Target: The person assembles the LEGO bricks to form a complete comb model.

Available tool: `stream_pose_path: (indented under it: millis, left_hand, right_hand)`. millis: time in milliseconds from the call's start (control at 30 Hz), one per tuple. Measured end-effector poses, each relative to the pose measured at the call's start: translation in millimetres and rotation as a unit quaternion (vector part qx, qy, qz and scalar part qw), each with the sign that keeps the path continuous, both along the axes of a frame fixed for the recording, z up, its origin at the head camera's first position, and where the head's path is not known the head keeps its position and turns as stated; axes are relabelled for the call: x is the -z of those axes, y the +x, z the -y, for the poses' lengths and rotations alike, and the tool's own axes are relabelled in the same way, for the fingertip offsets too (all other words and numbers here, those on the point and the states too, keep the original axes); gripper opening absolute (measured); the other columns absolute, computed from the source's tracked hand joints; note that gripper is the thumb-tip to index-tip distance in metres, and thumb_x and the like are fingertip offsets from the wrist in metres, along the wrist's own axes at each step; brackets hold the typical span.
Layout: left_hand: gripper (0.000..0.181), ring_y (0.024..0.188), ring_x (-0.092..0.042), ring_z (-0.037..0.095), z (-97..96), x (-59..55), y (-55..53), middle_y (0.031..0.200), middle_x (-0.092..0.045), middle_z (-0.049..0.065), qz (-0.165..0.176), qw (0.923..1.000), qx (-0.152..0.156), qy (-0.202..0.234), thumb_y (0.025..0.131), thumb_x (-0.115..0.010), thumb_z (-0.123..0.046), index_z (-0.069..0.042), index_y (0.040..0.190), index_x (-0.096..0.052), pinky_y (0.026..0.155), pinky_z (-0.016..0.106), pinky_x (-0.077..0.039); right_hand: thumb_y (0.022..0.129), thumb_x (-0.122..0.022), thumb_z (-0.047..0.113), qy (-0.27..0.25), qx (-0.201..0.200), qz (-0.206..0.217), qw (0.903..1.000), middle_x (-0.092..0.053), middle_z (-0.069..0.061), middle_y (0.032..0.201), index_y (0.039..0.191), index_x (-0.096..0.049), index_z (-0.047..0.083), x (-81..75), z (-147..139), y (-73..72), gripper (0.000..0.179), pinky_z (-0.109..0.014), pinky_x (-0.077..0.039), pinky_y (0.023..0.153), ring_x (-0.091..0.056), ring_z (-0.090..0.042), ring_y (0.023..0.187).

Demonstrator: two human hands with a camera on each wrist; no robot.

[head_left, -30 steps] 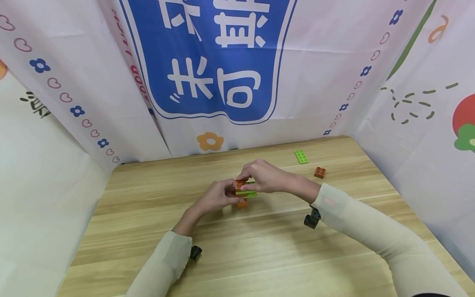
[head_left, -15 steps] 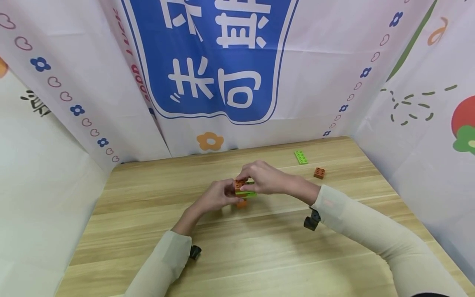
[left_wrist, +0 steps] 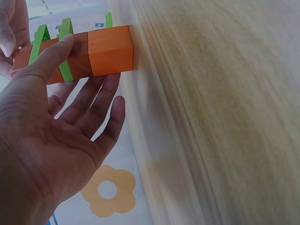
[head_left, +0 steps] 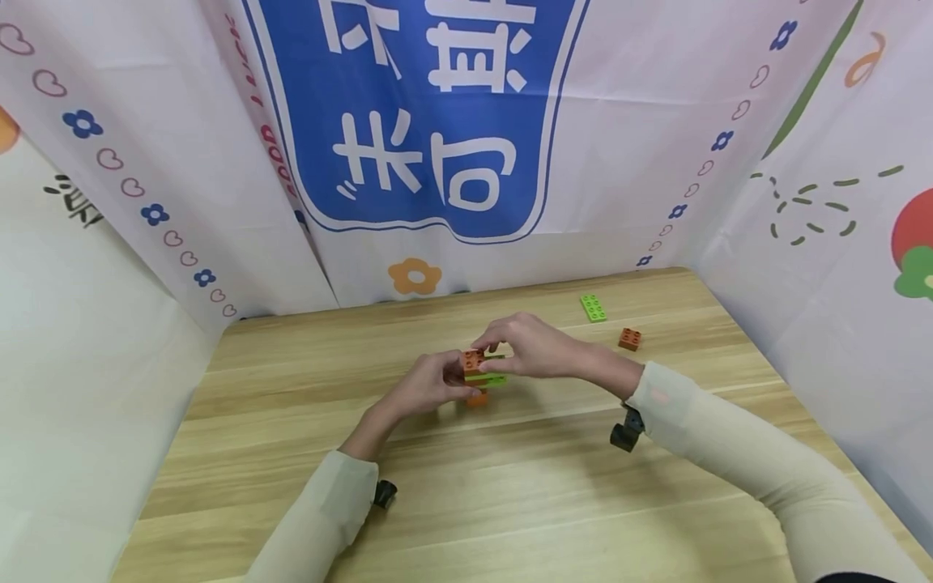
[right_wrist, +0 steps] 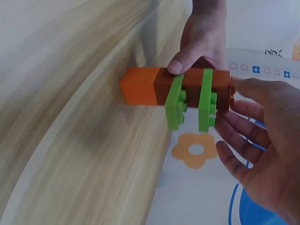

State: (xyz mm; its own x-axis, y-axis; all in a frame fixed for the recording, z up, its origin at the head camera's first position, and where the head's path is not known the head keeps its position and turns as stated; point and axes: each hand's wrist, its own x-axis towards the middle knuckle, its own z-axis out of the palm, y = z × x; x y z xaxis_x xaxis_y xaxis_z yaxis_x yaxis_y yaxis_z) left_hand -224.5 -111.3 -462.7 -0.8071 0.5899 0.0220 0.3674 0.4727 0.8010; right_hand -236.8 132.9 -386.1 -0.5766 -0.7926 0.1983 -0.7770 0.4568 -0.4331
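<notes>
A tower of toy building bricks [head_left: 472, 362] stands upright on the table. Its base is an orange brick [right_wrist: 139, 86]; above come reddish-brown bricks alternating with two lime-green plates that jut out to the right, the lower green plate [right_wrist: 172, 112] included. My left hand [head_left: 426, 385] grips the tower around its middle, thumb on the near side and the other fingers behind. At the top brown brick [right_wrist: 221, 89] is my right hand [head_left: 539, 348], its fingers loosely spread, with the thumb tip right by the brick's upper edge.
A loose lime-green plate [head_left: 594, 308] lies at the back right of the wooden table [head_left: 466, 502]. Nearer, to the right, sits a loose brown brick [head_left: 630, 339]. Printed cloth walls [head_left: 619, 162] border the table's back and sides.
My right hand has loosened from the top brown brick, its thumb and wrist shifting slightly right. The left hand and the tower stay in place.
</notes>
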Motion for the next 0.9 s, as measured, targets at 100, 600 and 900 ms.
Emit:
stream_pose_path:
  millis: [100, 600, 900]
  left_hand:
    - [0.022, 0.087, -0.07, 0.014, -1.1, -0.6, -1.2, 0.102, -0.076, 0.004, 0.005, 1.0, -0.005, -0.003, 0.092, -0.085, -0.017, -0.009, 0.105, -0.069, 0.077, 0.029, -0.059]
    - [0.023, 0.088, -0.069, 0.014, -2.6, 1.4, -1.5, 0.103, -0.077, 0.004, 0.012, 0.9997, -0.02, -0.007, 0.091, -0.087, -0.018, -0.009, 0.103, -0.069, 0.078, 0.029, -0.058]
    - [0.023, 0.089, -0.069, 0.014, -3.7, 1.8, 0.5, 0.105, -0.077, 0.005, 0.013, 0.9996, -0.023, -0.005, 0.091, -0.087, -0.017, -0.009, 0.102, -0.068, 0.079, 0.03, -0.059]
  right_hand:
    - [0.096, -0.081, 0.025, -0.005, 0.008, -0.002, 0.9999, -0.078, -0.005, 0.115, 0.122, -0.078, 0.007, -0.4, -10, -1.7, 0.031, -0.035, -0.06, 0.091, -0.074, -0.018, 0.102]
    - [0.095, -0.082, 0.025, -0.005, 0.031, -0.014, 0.9994, -0.078, -0.006, 0.116, 0.121, -0.079, 0.007, -1.1, -62, -3.0, 0.032, -0.041, -0.061, 0.089, -0.073, -0.019, 0.101]
    - [0.094, -0.083, 0.021, -0.005, 0.062, -0.027, 0.9977, -0.078, -0.004, 0.111, 0.118, -0.079, 0.007, 1.7, -102, 1.8, 0.028, -0.046, -0.061, 0.085, -0.074, -0.022, 0.098]
